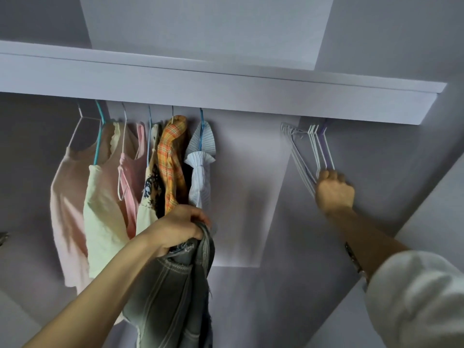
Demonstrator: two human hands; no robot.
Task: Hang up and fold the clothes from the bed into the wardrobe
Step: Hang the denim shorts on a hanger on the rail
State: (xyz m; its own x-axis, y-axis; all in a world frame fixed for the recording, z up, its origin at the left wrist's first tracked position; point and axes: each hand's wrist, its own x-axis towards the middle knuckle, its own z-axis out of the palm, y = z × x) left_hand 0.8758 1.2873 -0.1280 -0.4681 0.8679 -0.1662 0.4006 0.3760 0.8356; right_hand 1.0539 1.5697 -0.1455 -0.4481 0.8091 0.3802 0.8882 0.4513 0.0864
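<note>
Left hand (175, 228) grips my bunched grey denim garment (173, 292) below the hung clothes (130, 177), right hand (334, 190) fisted around empty wire hangers (313, 151) under the pale lilac wardrobe shelf (226, 96).

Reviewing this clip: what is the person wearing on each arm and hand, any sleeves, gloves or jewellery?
Both hands are bare, no gloves. The left hand and its forearm are uncovered as far as the frame shows, with no sleeve. The right hand also has a bare forearm; a white sleeve is bunched up near the elbow. A thin dark bracelet with small links lies along the right forearm.
</note>
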